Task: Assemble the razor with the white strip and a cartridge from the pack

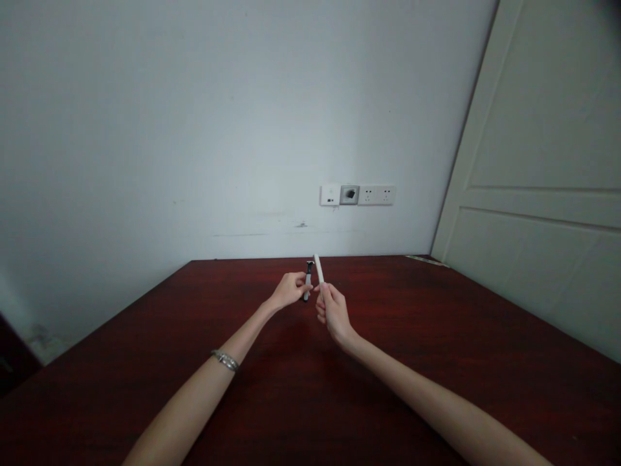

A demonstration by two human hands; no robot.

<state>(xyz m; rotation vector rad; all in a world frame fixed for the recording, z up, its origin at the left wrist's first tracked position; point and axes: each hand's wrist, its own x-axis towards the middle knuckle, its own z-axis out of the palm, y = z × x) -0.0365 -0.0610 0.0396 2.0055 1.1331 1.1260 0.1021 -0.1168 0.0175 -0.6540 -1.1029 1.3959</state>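
My left hand (291, 288) pinches a small razor (308, 278) between thumb and fingers. It stands nearly upright, with a T-shaped head, a black neck and a pale grey handle that ends in black. Just to its right, my right hand (334, 309) is closed around the lower end of a slim white stick (318, 267), which points up and leans slightly left. I cannot make out what kind of stick it is. The two things are close together with a narrow gap between them, above the dark red table (301, 388).
A pale wall (194, 129) rises behind the table's far edge, carrying a row of sockets (376, 195). At the right stands a white panelled door (543, 162). A thin flat strip (427, 261) lies at the table's back right corner. A silver bracelet (226, 360) circles my left wrist.
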